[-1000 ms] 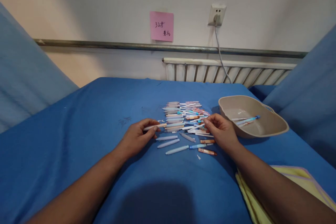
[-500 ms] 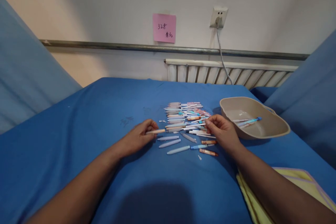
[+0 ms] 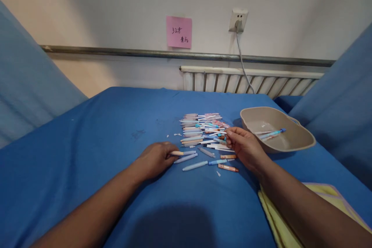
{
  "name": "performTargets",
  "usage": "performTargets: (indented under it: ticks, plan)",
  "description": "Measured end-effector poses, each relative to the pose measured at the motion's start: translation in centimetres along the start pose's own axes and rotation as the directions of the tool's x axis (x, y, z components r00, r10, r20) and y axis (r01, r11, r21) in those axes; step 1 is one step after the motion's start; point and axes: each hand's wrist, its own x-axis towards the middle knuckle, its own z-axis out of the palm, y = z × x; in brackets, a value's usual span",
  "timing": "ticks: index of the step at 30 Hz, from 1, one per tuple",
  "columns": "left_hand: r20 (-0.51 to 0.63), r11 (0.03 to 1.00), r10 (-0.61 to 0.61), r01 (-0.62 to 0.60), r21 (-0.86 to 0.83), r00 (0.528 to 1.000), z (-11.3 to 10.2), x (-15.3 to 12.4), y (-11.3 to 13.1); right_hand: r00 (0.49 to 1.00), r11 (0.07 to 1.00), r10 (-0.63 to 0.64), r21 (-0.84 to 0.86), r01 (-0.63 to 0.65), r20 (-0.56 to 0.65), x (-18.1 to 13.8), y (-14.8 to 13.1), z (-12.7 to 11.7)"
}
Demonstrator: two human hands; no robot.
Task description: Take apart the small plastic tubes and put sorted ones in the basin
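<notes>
A heap of pen parts (image 3: 203, 130) in white, pale blue, pink and orange lies on the blue cloth (image 3: 116, 124). My left hand (image 3: 155, 159) rests on the cloth at the heap's near left edge, fingers closed round a pale peach pen barrel (image 3: 176, 153) that sticks out to the right. My right hand (image 3: 245, 147) sits at the heap's right side, thumb and fingers pinched on a small pen part that I cannot name. Loose pale blue barrels (image 3: 195, 166) and orange pieces (image 3: 229, 167) lie between the hands.
A beige tray (image 3: 302, 141) to the right holds a blue-tipped pen (image 3: 271, 134) and thin white pieces. A yellow cloth (image 3: 334, 201) lies under my right forearm. Behind stand a radiator (image 3: 250, 81), a wall rail, a pink note (image 3: 178, 32) and a socket with a cable.
My left hand has drawn back toward me with the peach barrel and closed lower onto the cloth. My right hand has stayed at the heap's right edge.
</notes>
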Motion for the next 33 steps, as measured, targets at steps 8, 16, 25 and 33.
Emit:
performTargets:
  ticks: [8, 16, 25, 33]
  plan:
    - [-0.005, 0.99, 0.031, -0.03, 0.135, 1.0, 0.3, -0.1, 0.0, 0.999, 0.996, 0.039, 0.085, -0.04, 0.024, 0.0, -0.2, 0.0]
    - [-0.011, 0.991, 0.013, -0.011, 0.131, 1.0, 0.5, 0.0, -0.1, 0.999, 0.997, 0.034, 0.071, -0.036, 0.019, 0.2, 0.0, -0.2]
    - [-0.029, 0.999, 0.01, -0.009, 0.049, 1.0, 0.0, 0.3, -0.7, 0.998, 0.999, 0.044, 0.002, -0.044, 0.044, 0.3, 0.7, -0.8]
    - [0.035, 0.994, 0.035, -0.038, 0.101, 0.999, 0.6, 0.1, -0.5, 0.998, 0.998, 0.022, -0.06, -0.018, 0.053, 0.1, 0.9, -0.5]
